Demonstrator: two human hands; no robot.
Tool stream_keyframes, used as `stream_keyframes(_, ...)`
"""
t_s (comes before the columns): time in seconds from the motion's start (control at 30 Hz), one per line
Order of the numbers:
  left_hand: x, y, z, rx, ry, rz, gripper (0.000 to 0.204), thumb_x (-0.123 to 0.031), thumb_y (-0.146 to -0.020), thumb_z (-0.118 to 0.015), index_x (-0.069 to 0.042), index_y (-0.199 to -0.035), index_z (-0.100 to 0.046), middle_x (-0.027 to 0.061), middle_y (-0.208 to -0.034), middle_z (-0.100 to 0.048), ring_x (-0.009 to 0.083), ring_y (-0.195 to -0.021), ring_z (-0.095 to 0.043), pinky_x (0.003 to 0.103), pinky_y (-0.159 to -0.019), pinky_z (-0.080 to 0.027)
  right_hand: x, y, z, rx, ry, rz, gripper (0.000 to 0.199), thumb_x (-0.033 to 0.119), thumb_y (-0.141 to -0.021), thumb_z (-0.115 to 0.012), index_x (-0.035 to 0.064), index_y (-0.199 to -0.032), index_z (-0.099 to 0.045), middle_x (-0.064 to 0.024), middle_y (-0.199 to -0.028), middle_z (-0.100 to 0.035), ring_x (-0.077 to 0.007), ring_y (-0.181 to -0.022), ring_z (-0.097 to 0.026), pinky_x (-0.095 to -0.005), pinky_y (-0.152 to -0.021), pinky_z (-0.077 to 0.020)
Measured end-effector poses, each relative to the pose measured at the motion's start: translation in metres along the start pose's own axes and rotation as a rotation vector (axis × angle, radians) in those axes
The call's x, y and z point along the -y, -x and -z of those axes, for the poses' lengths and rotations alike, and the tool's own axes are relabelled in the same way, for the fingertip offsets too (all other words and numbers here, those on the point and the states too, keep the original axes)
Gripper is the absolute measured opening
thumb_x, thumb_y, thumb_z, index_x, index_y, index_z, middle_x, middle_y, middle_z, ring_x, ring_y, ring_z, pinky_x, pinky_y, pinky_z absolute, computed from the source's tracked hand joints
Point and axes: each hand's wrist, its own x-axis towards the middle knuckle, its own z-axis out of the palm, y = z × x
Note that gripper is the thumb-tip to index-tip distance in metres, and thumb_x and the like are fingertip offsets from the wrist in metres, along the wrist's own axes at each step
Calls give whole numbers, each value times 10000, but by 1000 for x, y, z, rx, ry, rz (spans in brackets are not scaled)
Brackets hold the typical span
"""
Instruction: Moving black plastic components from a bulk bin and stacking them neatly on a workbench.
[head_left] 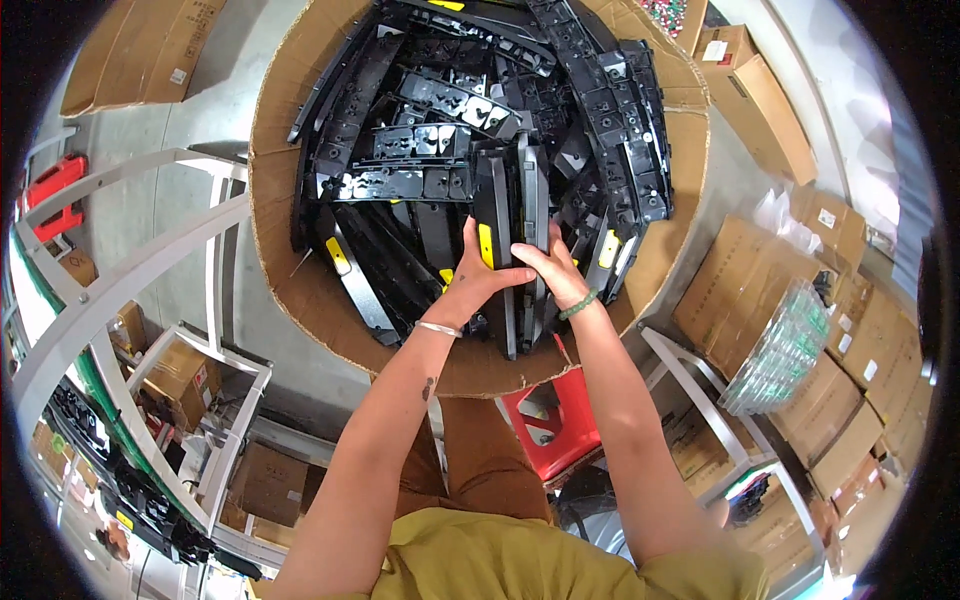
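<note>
Both my arms reach into a large round-looking cardboard box (440, 375) heaped with long black plastic parts (430, 95). My left hand (480, 272) and my right hand (556, 268) are closed from either side around a small stack of black plastic strips (532, 190), which stand on edge side by side and point away from me. My thumbs lie across the top edges of the strips, close together. A yellow label (486, 245) shows on the leftmost strip. The other fingers are partly hidden down the sides of the stack.
A red plastic stool (555, 430) stands close under the box's near side. White metal frames (130, 180) are at the left, and another frame (720, 440) is at the right. Cardboard boxes (745, 280) and clear plastic trays (775, 350) crowd the right side.
</note>
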Motion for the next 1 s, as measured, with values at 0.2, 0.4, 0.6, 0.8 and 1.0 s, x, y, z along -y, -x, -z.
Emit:
stream_keyframes(0.2, -17, -6, 7, 53, 149, 12, 714, -57, -648, -741, -78, -1216, -309, 56, -1133, -482, 166, -1070, -451, 302, -941, -352, 9, -21, 2, 43, 81, 72, 775, 280, -737, -676, 0, -1310, -237, -116, -1202, -448, -201, -1108, -432, -316, -942, -341)
stream_keyframes(0.4, -22, 1, 14, -24, 135, 38, 824, -140, -555, -811, -38, -1177, -280, 74, -1106, -490, 168, -1061, -455, 296, -948, -338, 18, -9, -13, -103, -67, -106, 715, 246, -753, -664, 13, -1304, -274, -98, -1192, -446, -185, -1117, -399, -289, -954, -304)
stream_keyframes(0.6, -43, 103, -4, -76, -70, 91, 1245, -401, -560, -783, 132, -1327, 40, 271, -1379, -201, 274, -1306, -206, 294, -1058, -174, 90, 87, -54, 29, 4, -32, 715, 196, -730, -619, 23, -1316, -249, -124, -1241, -409, -234, -1144, -410, -343, -978, -305)
stream_keyframes(0.8, -138, 258, 28, -92, 254, -254, 888, -182, -660, -734, -42, -1348, -190, 92, -1274, -384, 184, -1194, -352, 284, -1009, -253, 128, 155, -158, 225, 395, 263, 779, 125, -693, -693, -66, -1294, -235, -154, -1231, -402, -232, -1124, -405, -319, -965, -323)
stream_keyframes(1.0, -221, 427, 96, -490, 426, -199, 433, -151, -730, -649, -18, -1126, -531, 76, -1033, -599, 189, -980, -556, 318, -898, -403, 175, 176, -348, 627, 463, 536, 821, 311, -700, -701, -66, -1279, -257, -250, -1130, -510, -339, -1062, -513, -367, -894, -401)
